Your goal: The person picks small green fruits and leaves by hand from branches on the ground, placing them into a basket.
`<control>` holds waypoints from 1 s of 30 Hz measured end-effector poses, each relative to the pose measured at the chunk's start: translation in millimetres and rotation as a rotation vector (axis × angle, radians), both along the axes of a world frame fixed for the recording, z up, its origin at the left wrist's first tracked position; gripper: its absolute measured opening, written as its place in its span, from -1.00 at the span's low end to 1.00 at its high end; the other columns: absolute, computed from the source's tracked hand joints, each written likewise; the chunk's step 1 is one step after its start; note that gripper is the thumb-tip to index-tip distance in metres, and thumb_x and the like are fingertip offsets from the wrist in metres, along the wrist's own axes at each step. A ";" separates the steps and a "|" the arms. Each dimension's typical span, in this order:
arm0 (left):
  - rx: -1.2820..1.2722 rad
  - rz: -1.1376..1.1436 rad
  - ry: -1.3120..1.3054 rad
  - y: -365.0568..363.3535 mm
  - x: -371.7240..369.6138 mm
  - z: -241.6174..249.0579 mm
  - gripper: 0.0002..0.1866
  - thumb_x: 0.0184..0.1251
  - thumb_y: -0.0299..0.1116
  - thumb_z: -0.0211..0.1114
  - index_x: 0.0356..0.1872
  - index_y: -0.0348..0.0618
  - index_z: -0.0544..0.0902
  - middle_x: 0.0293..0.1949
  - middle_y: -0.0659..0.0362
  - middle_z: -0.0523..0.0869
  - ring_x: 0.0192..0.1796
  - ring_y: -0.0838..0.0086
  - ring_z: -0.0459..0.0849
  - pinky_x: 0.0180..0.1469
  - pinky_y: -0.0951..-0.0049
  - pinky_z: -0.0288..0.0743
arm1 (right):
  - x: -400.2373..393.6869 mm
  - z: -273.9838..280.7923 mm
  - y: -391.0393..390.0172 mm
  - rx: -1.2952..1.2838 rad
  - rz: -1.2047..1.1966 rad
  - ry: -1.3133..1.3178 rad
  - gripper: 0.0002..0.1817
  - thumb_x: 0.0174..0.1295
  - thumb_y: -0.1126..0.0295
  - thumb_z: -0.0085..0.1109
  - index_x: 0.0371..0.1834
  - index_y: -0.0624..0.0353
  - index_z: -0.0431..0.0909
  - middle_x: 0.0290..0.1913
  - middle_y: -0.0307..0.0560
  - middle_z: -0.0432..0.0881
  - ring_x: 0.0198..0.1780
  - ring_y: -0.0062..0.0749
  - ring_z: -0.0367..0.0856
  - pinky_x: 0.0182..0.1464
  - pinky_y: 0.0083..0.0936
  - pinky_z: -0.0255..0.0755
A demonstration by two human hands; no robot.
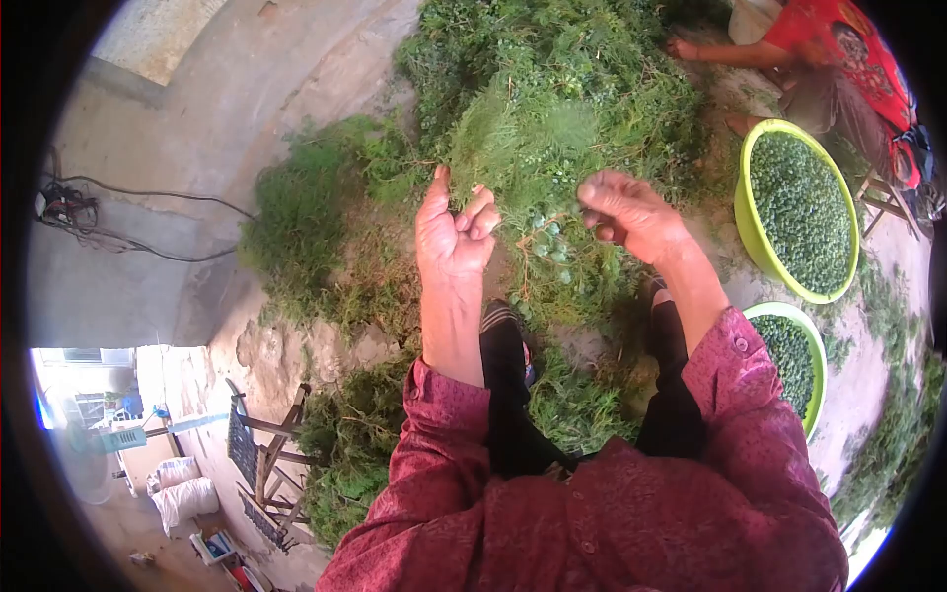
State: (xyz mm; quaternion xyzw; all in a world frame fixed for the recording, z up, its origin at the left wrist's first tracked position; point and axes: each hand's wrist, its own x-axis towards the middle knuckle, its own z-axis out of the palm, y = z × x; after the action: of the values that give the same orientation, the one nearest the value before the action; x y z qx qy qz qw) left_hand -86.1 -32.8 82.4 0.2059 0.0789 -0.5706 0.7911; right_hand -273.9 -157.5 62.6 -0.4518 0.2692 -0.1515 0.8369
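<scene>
My left hand (456,227) is turned palm up with its fingers curled, at the base of a feathery evergreen sprig (488,133) that it appears to grip. To the right, my right hand (631,212) has thumb and fingers drawn together; whatever lies between them is hidden. Between and just below the hands is a cluster of round green berries (548,242) on thin twigs. A big heap of cut evergreen branches (552,59) spreads beyond both hands, partly blurred near the middle.
At the right stand a yellow-green basin (745,222) and a second basin (817,370), both full of green berries. Another person in a red top (838,44) reaches toward the heap. Loose greenery (296,207), black cables (148,192) and a wooden chair (266,454) are at left.
</scene>
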 end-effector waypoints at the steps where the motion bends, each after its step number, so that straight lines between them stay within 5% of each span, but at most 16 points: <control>1: 0.022 -0.008 0.016 -0.9 -0.6 -0.6 -0.63 0.23 -0.15 0.15 -0.33 -0.31 0.33 -0.58 0.25 0.26 -0.70 0.65 0.08 -0.67 0.62 -0.07 | 0.6 3.3 2.5 0.000 0.002 0.002 -0.70 0.03 0.20 0.29 -0.29 0.13 0.48 -0.35 -0.29 0.55 -0.43 -0.66 0.44 -0.50 -0.78 0.28; 4: -0.021 -0.008 0.058 -3.1 -1.9 -3.9 -0.71 0.19 -0.27 0.22 -0.15 -0.04 0.34 -0.49 0.13 0.40 -0.71 0.63 0.13 -0.70 0.65 -0.01 | 5.6 20.4 13.2 -0.265 0.140 0.170 -0.66 -0.09 0.30 0.37 -0.25 0.14 0.50 -0.38 -0.30 0.54 -0.45 -0.69 0.40 -0.49 -0.70 0.27; 11: -0.013 -0.038 0.065 -0.1 2.1 -3.1 -0.73 0.20 -0.27 0.21 -0.19 -0.08 0.34 -0.55 0.16 0.36 -0.71 0.63 0.13 -0.71 0.63 -0.02 | 5.3 16.9 14.7 -0.187 0.187 0.058 -0.74 -0.07 0.37 0.35 -0.33 0.18 0.50 -0.52 -0.31 0.50 -0.58 -0.69 0.35 -0.56 -0.74 0.19; 13: 0.026 0.015 -0.024 0.3 -0.5 3.5 -0.64 0.24 -0.17 0.14 -0.36 -0.32 0.32 -0.57 0.24 0.26 -0.70 0.65 0.10 -0.68 0.61 -0.06 | 4.8 17.9 16.1 -0.092 0.221 -0.001 -0.80 -0.02 0.44 0.31 -0.38 0.19 0.46 -0.58 -0.31 0.44 -0.62 -0.71 0.30 -0.65 -0.75 0.07; 22: 0.036 -0.018 -0.019 -0.1 5.8 -4.5 -0.62 0.23 -0.13 0.14 -0.49 -0.26 0.27 -0.73 0.31 0.10 -0.70 0.61 0.00 -0.68 0.59 -0.10 | 0.0 16.8 11.4 0.148 0.104 -0.110 -0.83 0.03 0.50 0.22 -0.41 0.23 0.39 -0.63 -0.30 0.34 -0.65 -0.69 0.26 -0.70 -0.73 0.01; 30: 0.026 0.057 -0.063 8.6 15.1 -5.8 -0.70 0.23 -0.21 0.15 -0.42 -0.24 0.32 -0.66 0.28 0.22 -0.71 0.65 0.04 -0.70 0.63 -0.09 | -9.9 16.2 5.5 -0.130 -0.024 0.119 -0.87 0.01 0.57 0.11 -0.37 0.27 0.40 -0.60 -0.24 0.39 -0.64 -0.65 0.30 -0.69 -0.73 0.09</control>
State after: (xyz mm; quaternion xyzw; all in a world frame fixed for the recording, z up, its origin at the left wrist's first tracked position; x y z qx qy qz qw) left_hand -71.0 -24.2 76.6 0.2317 0.0675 -0.5399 0.8064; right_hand -283.8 -152.0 78.8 -0.5103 0.3133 -0.1518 0.7864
